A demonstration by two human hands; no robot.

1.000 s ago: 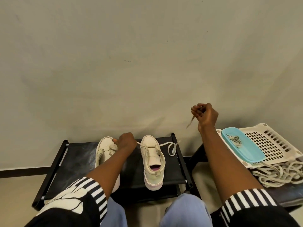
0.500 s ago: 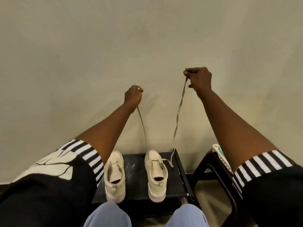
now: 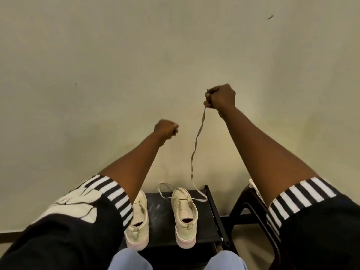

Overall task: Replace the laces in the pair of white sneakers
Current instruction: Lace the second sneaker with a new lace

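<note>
Two white sneakers stand side by side on a low black stool [image 3: 158, 209], toes toward the wall. My right hand [image 3: 222, 98] is raised high and grips one end of a pale lace [image 3: 196, 141]. The lace hangs slack down to the right sneaker [image 3: 185, 211] and is threaded through its front eyelets. The lace's other end lies in a loose loop [image 3: 162, 189] on the stool beside that shoe's toe. My left hand [image 3: 165, 129] is lifted lower, fingers curled, with no lace seen running from it. My left arm partly covers the left sneaker [image 3: 138, 217].
A plain beige wall stands close behind the stool. To the right is a second black stool [image 3: 243, 201], with the white edge of a plastic basket [image 3: 255, 189] showing behind my right arm. My knees in light blue trousers [image 3: 130, 260] fill the bottom edge.
The lace no longer runs taut up to my left hand; that end now lies looped by the shoe. Both hands have dropped lower and the right-hand strand has gone slack.
</note>
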